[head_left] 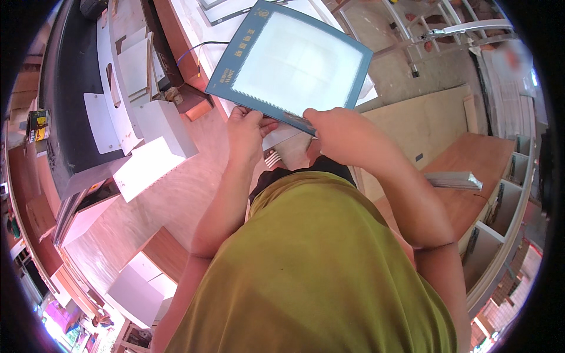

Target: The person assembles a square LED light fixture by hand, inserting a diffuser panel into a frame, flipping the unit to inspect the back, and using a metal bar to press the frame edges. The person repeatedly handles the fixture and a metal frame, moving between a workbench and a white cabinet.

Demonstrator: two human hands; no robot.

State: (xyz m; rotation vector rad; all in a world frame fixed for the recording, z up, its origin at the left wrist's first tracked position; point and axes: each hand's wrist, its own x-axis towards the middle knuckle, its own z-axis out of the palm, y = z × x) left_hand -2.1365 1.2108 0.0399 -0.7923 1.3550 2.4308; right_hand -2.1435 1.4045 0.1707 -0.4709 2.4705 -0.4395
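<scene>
A flat, square panel (297, 65) with a dark teal frame, gold printing along its left side and a pale, translucent middle lies tilted before me, over the white table. At its near edge, the fingers of my left hand (244, 134) are curled and pressed together against the frame. My right hand (341, 134) closes on the near edge further right, its thumb on top and its other fingers mostly hidden. A thin dark strip shows beside that thumb; what it is I cannot make out. The panel hides much of the table beneath.
A white table (191, 26) carries another dark-framed piece (238, 10) and a thin cable (203, 45). Left are a black-topped bench (76, 76) and white boxes (162, 126). On the right are a metal ladder (435, 32), plywood (421, 120) and a brown-topped cabinet (477, 153) bearing a metal profile (453, 180).
</scene>
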